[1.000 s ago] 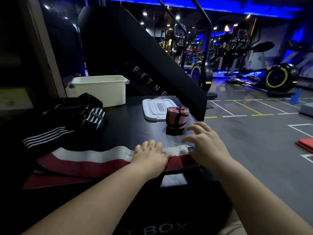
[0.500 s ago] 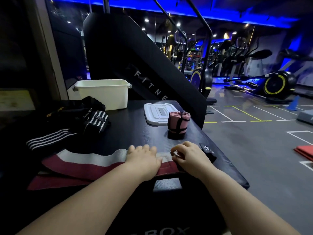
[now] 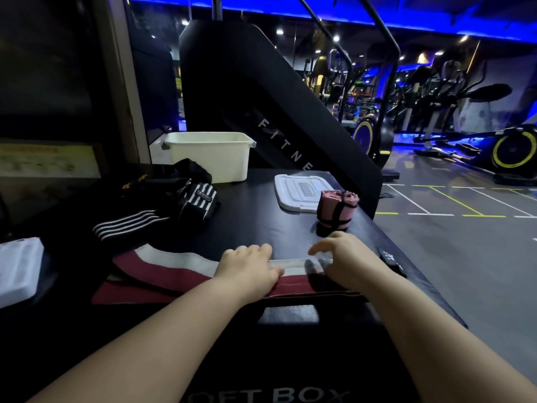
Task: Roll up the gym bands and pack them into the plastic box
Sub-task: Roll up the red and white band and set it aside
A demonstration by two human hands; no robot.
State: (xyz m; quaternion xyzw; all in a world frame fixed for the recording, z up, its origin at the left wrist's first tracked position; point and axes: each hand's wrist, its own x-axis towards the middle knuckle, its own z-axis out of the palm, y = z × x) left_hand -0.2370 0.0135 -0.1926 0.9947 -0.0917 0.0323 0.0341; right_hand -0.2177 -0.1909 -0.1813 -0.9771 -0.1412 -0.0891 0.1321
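Flat striped band, perhaps woven, pink roll

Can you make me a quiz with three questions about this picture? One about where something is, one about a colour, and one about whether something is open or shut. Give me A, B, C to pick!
1. Where is the rolled pink band?
A) inside the plastic box
B) on the black soft box, by the white lid
C) on a chair

2. What colours is the flat band under the left hand?
A) green and yellow
B) all blue
C) dark red and white

3. Is the plastic box shut?
A) yes, lid on
B) no, lid off
C) taped shut

Answers:
1 B: it stands on the soft box beside the lid.
2 C: a white stripe runs along a dark red one.
3 B: the box's top is open and the lid lies flat, apart from it.
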